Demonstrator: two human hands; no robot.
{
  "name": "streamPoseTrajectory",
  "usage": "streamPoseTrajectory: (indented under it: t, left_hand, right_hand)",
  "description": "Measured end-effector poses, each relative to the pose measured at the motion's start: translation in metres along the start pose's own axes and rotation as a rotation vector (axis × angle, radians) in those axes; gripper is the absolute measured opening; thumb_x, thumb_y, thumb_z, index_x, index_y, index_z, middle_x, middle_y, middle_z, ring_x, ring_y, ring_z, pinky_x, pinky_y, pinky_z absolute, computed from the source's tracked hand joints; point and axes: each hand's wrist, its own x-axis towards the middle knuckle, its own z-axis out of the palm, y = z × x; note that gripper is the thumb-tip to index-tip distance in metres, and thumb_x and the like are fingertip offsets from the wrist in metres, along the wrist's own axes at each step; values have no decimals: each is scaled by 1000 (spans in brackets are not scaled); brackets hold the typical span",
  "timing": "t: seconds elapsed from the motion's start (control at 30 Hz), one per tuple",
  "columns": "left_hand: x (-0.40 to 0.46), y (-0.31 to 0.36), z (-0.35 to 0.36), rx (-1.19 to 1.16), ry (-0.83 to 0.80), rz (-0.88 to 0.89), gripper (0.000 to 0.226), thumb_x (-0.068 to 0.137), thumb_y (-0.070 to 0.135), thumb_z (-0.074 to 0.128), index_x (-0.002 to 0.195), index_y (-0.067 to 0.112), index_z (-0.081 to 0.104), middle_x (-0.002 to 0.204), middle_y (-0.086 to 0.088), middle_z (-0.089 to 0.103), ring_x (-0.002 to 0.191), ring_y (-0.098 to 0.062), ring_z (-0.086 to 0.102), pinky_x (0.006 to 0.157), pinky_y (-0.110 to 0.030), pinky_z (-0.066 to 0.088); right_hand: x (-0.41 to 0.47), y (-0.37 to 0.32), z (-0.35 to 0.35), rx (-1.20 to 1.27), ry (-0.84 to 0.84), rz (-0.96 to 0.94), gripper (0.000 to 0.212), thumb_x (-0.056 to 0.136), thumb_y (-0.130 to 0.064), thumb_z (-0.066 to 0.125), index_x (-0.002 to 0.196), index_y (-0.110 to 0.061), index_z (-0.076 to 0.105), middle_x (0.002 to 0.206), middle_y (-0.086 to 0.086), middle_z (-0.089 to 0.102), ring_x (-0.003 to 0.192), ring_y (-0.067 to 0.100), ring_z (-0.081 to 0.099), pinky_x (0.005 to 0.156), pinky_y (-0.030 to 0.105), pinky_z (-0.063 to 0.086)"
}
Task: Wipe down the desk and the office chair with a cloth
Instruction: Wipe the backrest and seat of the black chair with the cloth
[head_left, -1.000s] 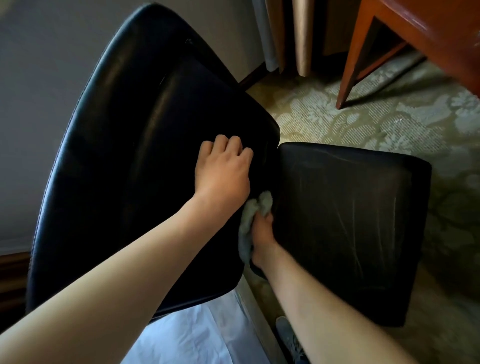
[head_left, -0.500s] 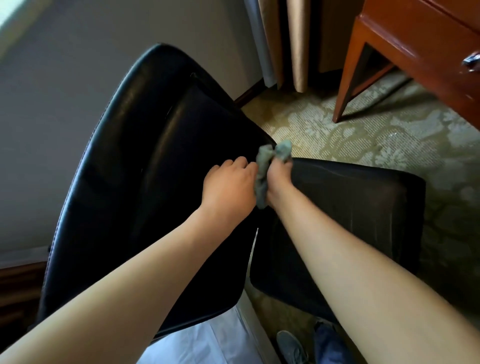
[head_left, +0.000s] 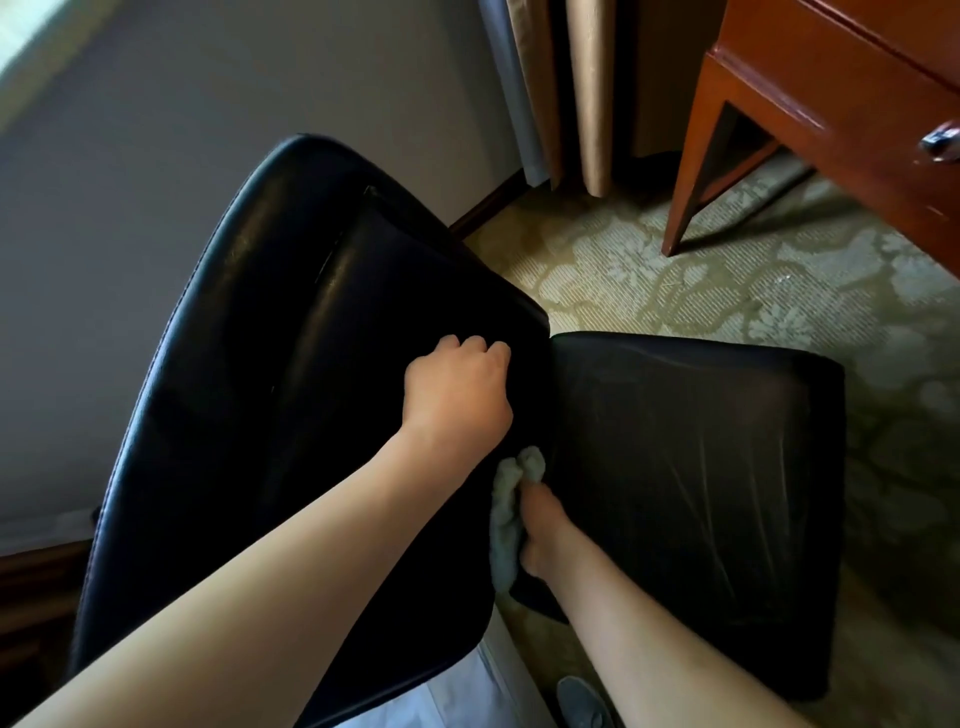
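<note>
Two hands: both at work on one office chair (head_left: 332, 395), seen from above.
Left hand (head_left: 457, 395): fingers curled over the right edge of the black backrest (head_left: 291, 364), gripping it, apparently to steady the chair.
Right hand (head_left: 543, 525): low in the gap between backrest and seat, gripping the cloth; its fingers are mostly hidden behind the fabric, so the exact grip cannot be told.
Cloth (head_left: 511, 514): one, pale grey-green, bunched, pressed into the crease at the rear edge of the seat, just below the left hand.
Seat (head_left: 696, 483): one black cushion, faint streaks across its top; whether these are wipe marks or wear cannot be told.
Desk (head_left: 831, 114): one, reddish wood, at the top right corner of the view, well apart from the chair; one leg and one metal drawer handle (head_left: 941, 141) visible. Its top is out of frame.
Floor (head_left: 675, 280): patterned carpet under chair and desk.
Curtain (head_left: 566, 88): hanging beside the desk leg.
Shoe (head_left: 582, 701): one, grey, at the bottom edge.
Stage of task: judged mid-way through the chair, working the join of back and seat.
Done: nothing can be confirmed as finished.
Left: likely the rest of the seat, the backrest and lower parts of the chair; the desk's condition is unknown.
</note>
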Motion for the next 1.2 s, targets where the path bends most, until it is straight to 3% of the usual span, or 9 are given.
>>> streamPoseTrajectory:
  t: [0.1,0.17,0.23,0.33,0.5,0.63,0.93,1.13,1.2]
  left_hand:
    - [1,0,-2,-9,-2,-12,29,89,23,49,117,25,57,107,5,61,102,-22,54,59,-31,40]
    - [2,-1,-4,-30,-4,-18,25,90,24,49,113,26,59,105,6,62,102,-19,55,60,-30,39]
    - [1,-3,-5,-57,-16,-20,22,90,24,49,108,26,62,101,7,61,100,-17,54,60,-30,37]
    - [-4,-7,-5,-73,-9,6,20,88,22,50,103,24,64,95,8,59,98,-16,52,59,-29,33]
    - [-12,-15,7,-71,-3,70,18,85,24,51,92,18,66,94,-1,63,99,-27,54,68,-32,33]
    - [-17,-13,15,-67,-59,43,24,89,32,50,104,19,64,110,-2,60,110,-29,49,83,-37,36]
    - [-40,-20,28,-49,-63,46,27,94,37,45,112,23,60,113,0,51,110,-26,42,89,-39,34]
    - [-59,-26,37,-77,-114,-11,20,81,34,58,94,21,67,101,-3,60,95,-26,49,76,-38,39]
    - [-64,-27,42,-74,-102,-33,28,86,35,53,108,22,65,114,-3,57,105,-27,48,84,-39,38]
  right_hand:
    - [-8,-70,15,109,81,-111,45,105,-42,41,129,-7,56,121,35,59,111,47,62,90,51,53]
    - [-6,-127,24,162,115,-287,36,102,-49,47,118,-18,57,102,24,67,95,37,69,87,45,55]
    - [-12,-166,32,127,94,-442,24,102,-39,51,121,-24,51,108,6,65,97,18,65,91,39,53]
    - [-39,-204,42,-152,11,-606,44,100,-29,52,143,-32,41,129,-2,59,116,14,59,103,35,49]
    - [-99,-234,82,-561,-114,-879,37,86,-30,58,121,-42,57,114,-12,65,108,11,60,100,38,48]
    - [-119,-236,100,-716,-168,-1078,35,84,-35,57,119,-39,56,118,-13,62,108,8,57,91,29,45]
    - [-43,-215,58,-950,33,-702,22,91,-32,43,107,-33,57,98,-3,66,98,27,61,77,37,43]
    - [-95,-207,115,-948,-208,-920,18,86,-29,47,97,-37,59,94,-11,67,93,16,61,82,37,47]
    - [-121,-204,136,-926,-313,-1011,19,86,-25,49,97,-36,60,96,-12,66,92,11,60,81,32,47]
